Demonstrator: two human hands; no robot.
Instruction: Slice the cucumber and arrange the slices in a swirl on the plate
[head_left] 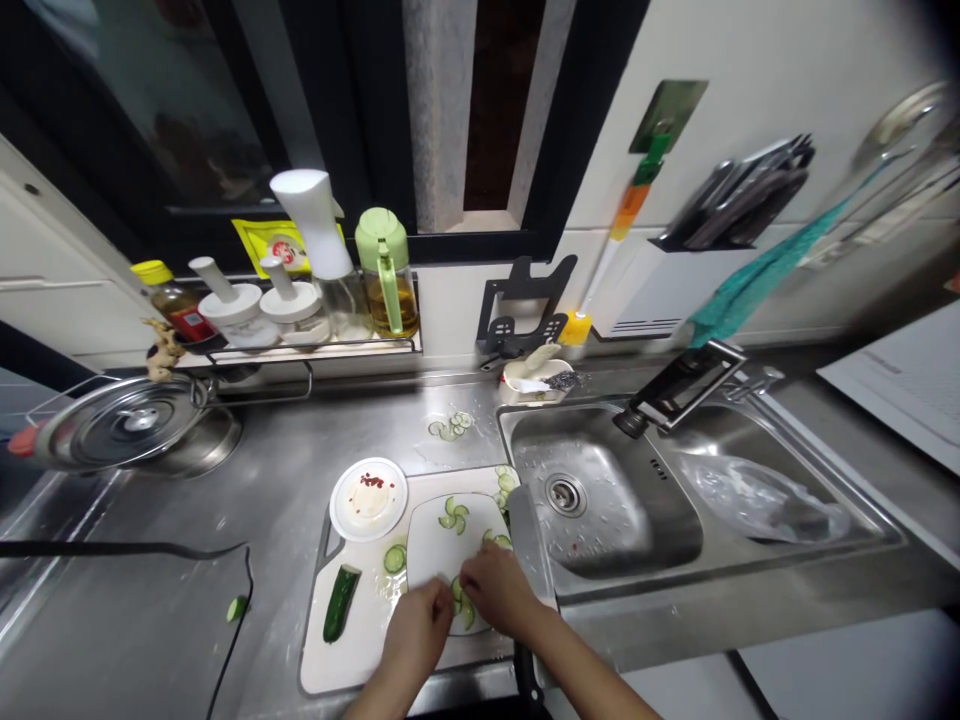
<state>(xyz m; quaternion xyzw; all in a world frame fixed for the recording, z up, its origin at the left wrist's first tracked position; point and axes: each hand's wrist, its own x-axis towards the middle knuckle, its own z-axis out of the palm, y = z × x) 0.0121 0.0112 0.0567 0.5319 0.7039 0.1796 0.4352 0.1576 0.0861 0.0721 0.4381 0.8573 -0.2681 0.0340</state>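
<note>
Gripping or just curled, cannot tell which, with left hand (427, 607) and right hand (495, 582) low over smooth white rounded-square plate (429, 545) bearing thin, green-edged, crescent-shaped cucumber slices (468, 611): probably light, limp, slippery, easily torn, best pinched at rind.

Head view: from above the counter (292, 500), near side, facing far and down
Plate (429, 550): near, close below
Window (135, 120): far left
Sink (619, 505): right
Far-right corner: dark, perhaps lens edge

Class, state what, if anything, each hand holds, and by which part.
Cannot be told: the left hand and right hand curl over the white plate, near cucumber slices, any grip unclear.
</note>
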